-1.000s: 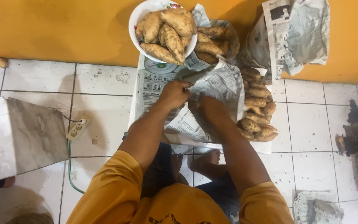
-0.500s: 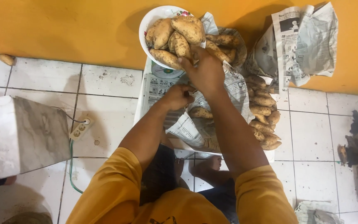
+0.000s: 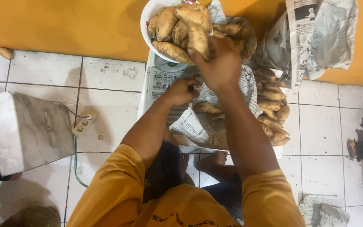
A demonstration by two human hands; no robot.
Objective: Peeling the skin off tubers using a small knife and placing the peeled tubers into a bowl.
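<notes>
1. White bowl (image 3: pixel 148 25) sits at the far side by the orange wall (image 3: pixel 64 25). It is piled high with brown sweet potatoes.
2. The right hand (image 3: pixel 219 63) is up at the near edge of the bowl. Its fingers are curled tight around one sweet potato (image 3: pixel 198 35), which sits on top of the pile.
3. The left hand (image 3: pixel 181 90) is lower and nearer, on the newspaper (image 3: pixel 158 82) spread on the floor. Its fingers are bent, but I cannot tell if they hold anything.
4. One loose sweet potato (image 3: pixel 209 108) lies on the paper just right of the left hand, partly tucked under the right arm.
5. A long heap of sweet potatoes (image 3: pixel 274 109) lies to the right of the right arm, on the same paper.
6. More of them sit in a paper-lined basket (image 3: pixel 248 35) just right of the bowl. The right hand hides part of it.
7. A crumpled sheet of newspaper (image 3: pixel 320 38) leans on the wall at the far right.
8. At the left, a grey and white slab (image 3: pixel 30 130) lies on the white floor tiles (image 3: pixel 110 75), with a power strip (image 3: pixel 85 122) and its green cord just beside it.
</notes>
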